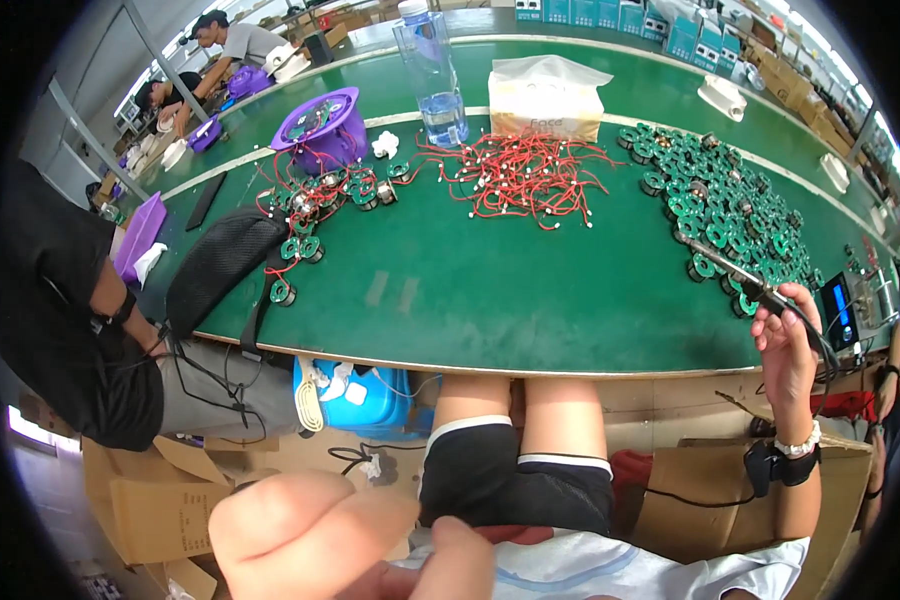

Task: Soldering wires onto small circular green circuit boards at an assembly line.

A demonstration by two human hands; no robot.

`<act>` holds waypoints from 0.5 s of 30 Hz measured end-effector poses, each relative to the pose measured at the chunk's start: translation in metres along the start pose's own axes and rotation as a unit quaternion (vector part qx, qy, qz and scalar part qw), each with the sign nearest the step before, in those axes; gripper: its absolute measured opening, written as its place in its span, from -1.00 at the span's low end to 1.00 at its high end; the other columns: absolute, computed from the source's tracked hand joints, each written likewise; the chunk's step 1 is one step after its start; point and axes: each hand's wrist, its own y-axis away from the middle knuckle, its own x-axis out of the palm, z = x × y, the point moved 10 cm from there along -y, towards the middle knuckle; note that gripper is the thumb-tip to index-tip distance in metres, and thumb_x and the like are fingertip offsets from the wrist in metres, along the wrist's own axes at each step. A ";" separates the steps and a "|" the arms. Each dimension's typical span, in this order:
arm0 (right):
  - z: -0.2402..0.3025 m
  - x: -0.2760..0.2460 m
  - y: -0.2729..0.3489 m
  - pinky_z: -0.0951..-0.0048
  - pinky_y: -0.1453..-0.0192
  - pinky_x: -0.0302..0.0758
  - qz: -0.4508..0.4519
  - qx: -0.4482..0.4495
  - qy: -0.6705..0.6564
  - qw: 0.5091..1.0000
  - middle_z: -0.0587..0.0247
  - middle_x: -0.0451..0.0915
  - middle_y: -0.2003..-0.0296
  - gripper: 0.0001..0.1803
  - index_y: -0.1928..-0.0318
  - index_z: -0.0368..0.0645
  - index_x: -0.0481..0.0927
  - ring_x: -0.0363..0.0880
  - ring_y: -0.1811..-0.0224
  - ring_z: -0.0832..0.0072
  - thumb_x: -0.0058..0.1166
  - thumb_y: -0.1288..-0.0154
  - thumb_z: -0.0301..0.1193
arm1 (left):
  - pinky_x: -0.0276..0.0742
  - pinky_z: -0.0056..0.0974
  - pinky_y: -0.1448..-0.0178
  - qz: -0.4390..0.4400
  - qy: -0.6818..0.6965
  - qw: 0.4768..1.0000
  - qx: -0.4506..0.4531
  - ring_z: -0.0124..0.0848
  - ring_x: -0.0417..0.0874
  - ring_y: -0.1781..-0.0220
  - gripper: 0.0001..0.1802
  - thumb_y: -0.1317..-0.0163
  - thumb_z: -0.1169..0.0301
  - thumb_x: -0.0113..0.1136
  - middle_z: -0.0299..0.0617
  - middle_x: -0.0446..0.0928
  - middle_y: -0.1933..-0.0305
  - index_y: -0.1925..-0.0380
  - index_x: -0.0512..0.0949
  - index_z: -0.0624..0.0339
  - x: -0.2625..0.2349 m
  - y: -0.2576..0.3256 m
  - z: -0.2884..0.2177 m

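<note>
My right hand [788,335], at the right end of the table, is closed round the dark handle of a soldering iron [760,290]. The iron's metal shaft slants up and left over the edge of a large cluster of small round green circuit boards [730,205]. Large and blurred at the lower edge, my left hand [310,535] is lifted well off the table. Its fingers are loosely bent and the thumb stands apart, with nothing visible between them. A tangle of red wires [525,175] with white ends lies at mid table.
Left on the green table [450,290] are wired boards [310,210], a purple container [325,130] and a black pouch [225,265]. Behind stand a water bottle [435,80] and tissue pack [545,100]. A blue-display unit [842,308] is far right. Beside me sits a person [70,320].
</note>
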 end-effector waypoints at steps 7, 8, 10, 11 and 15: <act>0.004 0.001 0.001 0.72 0.57 0.21 0.023 -0.018 0.001 1.000 0.22 0.42 0.47 -0.70 0.12 -0.22 0.33 0.30 0.60 0.63 -0.04 -0.14 -0.39 | 0.25 -0.42 0.65 0.183 -0.068 0.981 0.019 -0.36 0.30 0.70 -0.64 0.52 0.37 0.01 -0.19 0.32 0.67 0.53 0.49 0.22 0.018 -0.009 -0.013; 0.001 -0.003 0.000 0.72 0.57 0.21 0.006 -0.010 0.008 1.000 0.22 0.42 0.47 -0.70 0.12 -0.22 0.33 0.30 0.60 0.63 -0.04 -0.14 -0.39 | 0.26 -0.41 0.65 0.189 -0.076 0.979 0.023 -0.36 0.30 0.69 -0.64 0.50 0.37 0.02 -0.19 0.32 0.67 0.53 0.48 0.22 0.019 -0.009 -0.014; -0.001 -0.009 0.001 0.73 0.55 0.21 -0.007 -0.014 0.009 1.000 0.22 0.42 0.46 -0.72 0.14 -0.22 0.33 0.31 0.56 0.63 -0.03 -0.14 -0.39 | 0.27 -0.41 0.63 0.193 -0.081 0.978 -0.018 -0.36 0.32 0.66 -0.66 0.48 0.37 0.00 -0.17 0.34 0.65 0.55 0.48 0.23 0.020 -0.010 -0.007; -0.002 -0.009 0.001 0.74 0.54 0.21 0.005 -0.010 -0.002 1.000 0.23 0.42 0.45 -0.73 0.15 -0.22 0.34 0.31 0.53 0.64 -0.02 -0.13 -0.41 | 0.27 -0.41 0.63 0.195 -0.082 0.977 -0.031 -0.36 0.33 0.65 -0.67 0.48 0.37 -0.01 -0.17 0.34 0.65 0.55 0.48 0.24 0.020 -0.008 -0.003; -0.001 -0.015 0.001 0.75 0.55 0.20 0.011 -0.022 -0.005 1.000 0.26 0.40 0.45 -0.73 0.16 -0.21 0.34 0.29 0.52 0.67 -0.01 -0.12 -0.43 | 0.28 -0.36 0.57 0.084 -0.107 0.984 0.116 -0.33 0.36 0.57 -0.67 0.45 0.36 -0.02 -0.11 0.39 0.56 0.57 0.49 0.28 0.015 0.010 -0.013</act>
